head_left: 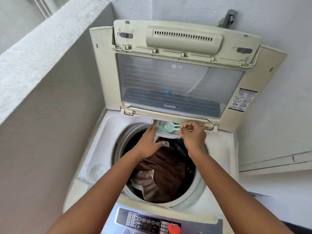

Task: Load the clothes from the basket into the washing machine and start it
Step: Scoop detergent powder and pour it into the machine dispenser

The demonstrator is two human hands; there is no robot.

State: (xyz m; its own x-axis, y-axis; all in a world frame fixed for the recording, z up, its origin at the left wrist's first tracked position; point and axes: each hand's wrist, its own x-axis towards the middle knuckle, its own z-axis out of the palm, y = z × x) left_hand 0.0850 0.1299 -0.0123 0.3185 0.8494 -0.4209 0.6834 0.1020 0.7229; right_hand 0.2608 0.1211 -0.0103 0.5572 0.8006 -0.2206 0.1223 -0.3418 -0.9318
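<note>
A cream top-loading washing machine [108, 125] stands with its lid [177, 81] raised. Brown and beige clothes [162, 171] lie in the drum. At the drum's far rim a small detergent drawer [161, 127] is pulled out. My left hand [150, 142] holds the drawer's left front corner, fingers along its edge. My right hand [192, 134] pinches the handle of a pale green scoop [170, 127], whose round bowl sits over the drawer. The basket is out of view.
The control panel [145, 220] with buttons and a red patch lies at the near edge. A grey wall [50, 115] runs close along the left. A metal tap [228, 17] sticks out of the white wall behind the lid.
</note>
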